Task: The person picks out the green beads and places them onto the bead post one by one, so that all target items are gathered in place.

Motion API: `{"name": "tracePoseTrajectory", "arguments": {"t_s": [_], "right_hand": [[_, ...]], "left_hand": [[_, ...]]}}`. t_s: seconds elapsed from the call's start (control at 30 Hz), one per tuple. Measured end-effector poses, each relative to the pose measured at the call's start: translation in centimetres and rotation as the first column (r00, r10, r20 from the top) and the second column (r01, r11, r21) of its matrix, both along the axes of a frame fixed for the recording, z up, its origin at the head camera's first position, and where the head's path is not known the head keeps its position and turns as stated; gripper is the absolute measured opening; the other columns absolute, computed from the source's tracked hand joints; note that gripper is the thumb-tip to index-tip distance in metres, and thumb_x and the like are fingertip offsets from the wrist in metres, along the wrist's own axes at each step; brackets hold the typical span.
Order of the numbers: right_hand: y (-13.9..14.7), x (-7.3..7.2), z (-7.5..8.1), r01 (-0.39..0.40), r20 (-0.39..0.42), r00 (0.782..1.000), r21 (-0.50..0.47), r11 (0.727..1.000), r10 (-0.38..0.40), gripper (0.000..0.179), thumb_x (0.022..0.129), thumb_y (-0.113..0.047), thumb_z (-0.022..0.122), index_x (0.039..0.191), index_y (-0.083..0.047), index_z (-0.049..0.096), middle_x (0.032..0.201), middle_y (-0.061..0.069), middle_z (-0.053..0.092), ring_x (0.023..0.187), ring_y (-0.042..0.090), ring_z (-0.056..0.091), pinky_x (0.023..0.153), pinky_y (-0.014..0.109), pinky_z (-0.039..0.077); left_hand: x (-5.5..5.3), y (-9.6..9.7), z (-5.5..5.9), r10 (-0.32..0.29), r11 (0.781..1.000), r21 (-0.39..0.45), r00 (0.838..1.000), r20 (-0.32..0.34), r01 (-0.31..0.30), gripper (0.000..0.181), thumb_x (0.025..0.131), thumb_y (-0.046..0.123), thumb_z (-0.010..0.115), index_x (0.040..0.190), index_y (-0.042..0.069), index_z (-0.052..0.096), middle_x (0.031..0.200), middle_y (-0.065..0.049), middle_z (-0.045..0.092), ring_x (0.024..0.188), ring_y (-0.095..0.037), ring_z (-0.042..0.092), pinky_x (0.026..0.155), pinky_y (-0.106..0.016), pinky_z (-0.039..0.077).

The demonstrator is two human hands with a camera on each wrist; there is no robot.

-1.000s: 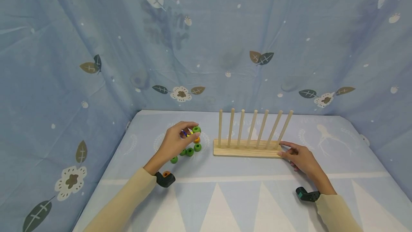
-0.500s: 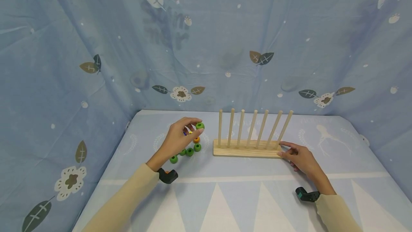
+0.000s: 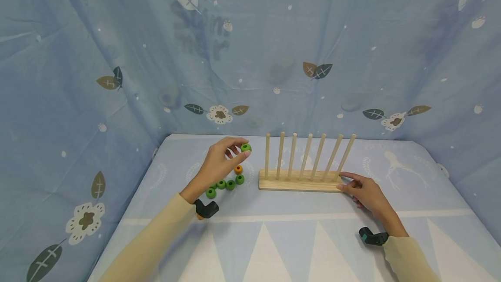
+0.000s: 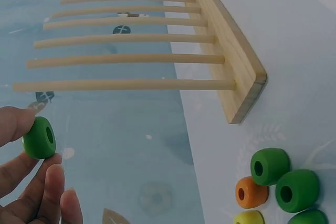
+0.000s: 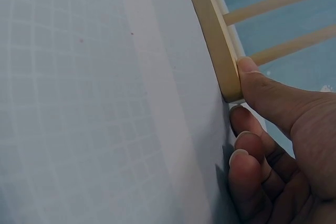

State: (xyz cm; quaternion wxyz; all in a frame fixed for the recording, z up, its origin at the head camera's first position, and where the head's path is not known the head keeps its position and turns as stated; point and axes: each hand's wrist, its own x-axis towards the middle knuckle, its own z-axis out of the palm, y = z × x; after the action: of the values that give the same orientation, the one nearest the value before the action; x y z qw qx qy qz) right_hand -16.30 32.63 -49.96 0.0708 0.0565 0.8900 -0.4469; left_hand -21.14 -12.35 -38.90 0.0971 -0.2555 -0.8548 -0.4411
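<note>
My left hand (image 3: 220, 160) pinches a green bead (image 3: 245, 147) between thumb and fingers, raised above the table left of the peg rack. The bead's hole shows in the left wrist view, where the green bead (image 4: 39, 138) is close to the tip of the nearest peg (image 4: 126, 85). The wooden rack (image 3: 301, 185) stands upright with several bare pegs in a row. At its right end my right hand (image 3: 364, 190) grips the base, thumb on top and fingers curled at the end, as the right wrist view shows with the thumb (image 5: 262, 87).
Several loose green beads (image 3: 230, 185) lie on the table left of the rack, beside an orange bead (image 3: 238, 169). A yellow bead (image 4: 249, 217) is partly cut off in the left wrist view. A blue patterned curtain (image 3: 250, 55) hangs behind the table.
My left hand has lifted the green bead and carried it a little to the right, away from the loose beads. The right hand and rack have stayed in place.
</note>
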Motion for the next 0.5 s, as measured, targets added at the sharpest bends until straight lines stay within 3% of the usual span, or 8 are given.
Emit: {"name": "tracePoseTrajectory", "arguments": {"t_s": [0.5], "right_hand": [[0.1, 0.0, 0.0, -0.004, -0.001, 1.0, 0.009, 1.0, 0.004, 0.065, 0.097, -0.038, 0.074, 0.151, -0.009, 0.052, 0.087, 0.009, 0.061, 0.058, 0.016, 0.052, 0.05, 0.031, 0.048]], "left_hand": [[-0.8, 0.6, 1.6, -0.009, 1.0, -0.006, 0.999, -0.031, 0.008, 0.035, 0.099, 0.034, 0.072, 0.131, 0.019, 0.069, 0.112, 0.002, 0.065, 0.091, -0.012, 0.06, 0.08, -0.035, 0.052]]}}
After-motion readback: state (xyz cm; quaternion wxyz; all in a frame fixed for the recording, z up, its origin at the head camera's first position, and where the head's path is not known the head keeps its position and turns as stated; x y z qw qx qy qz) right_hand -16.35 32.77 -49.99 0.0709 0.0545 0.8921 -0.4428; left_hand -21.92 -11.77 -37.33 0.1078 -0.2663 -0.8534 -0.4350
